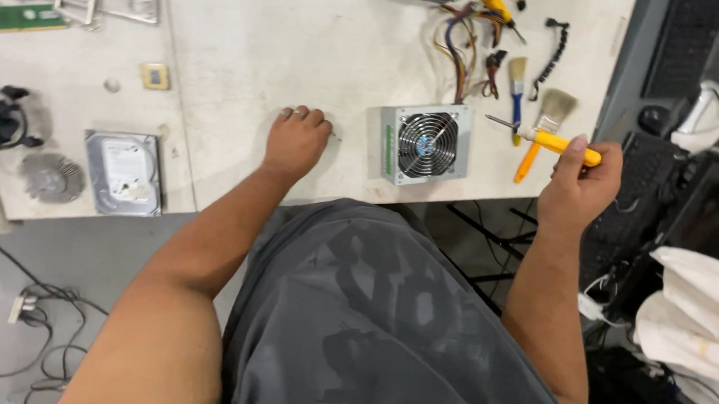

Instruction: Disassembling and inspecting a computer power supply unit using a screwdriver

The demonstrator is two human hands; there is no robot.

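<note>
Yellow plastic is what catches the eye at the right of the frame: the right hand (pixel 580 181) is closed around the yellow-handled screwdriver (pixel 544 138), thumb laid along the top, gripping the butt end of the handle. The tool's long axis runs nearly level across the picture, tilted slightly, with the thin metal shaft pointing left toward the power supply unit (pixel 424 143) and its tip hanging in the air just short of the unit's upper right corner. To do this well, I'd say the grip wants to slide forward on the handle so the tip can be steered squarely onto a screw head, and the shaft should line up with the screw before any turning.

Out to the centre-left, the left hand (pixel 296 139) rests knuckles-up on the pale surface (pixel 245 51), fingers curled under, holding nothing that I can make out. It sits well apart from the metal box; steadying the casing would help.

The unit sits at the near edge, fan grille facing up, its wire bundle (pixel 463 45) trailing toward the top. Just beside the screwdriver lie two brushes (pixel 541 121). At far left lies a hard drive (pixel 123 172).
</note>
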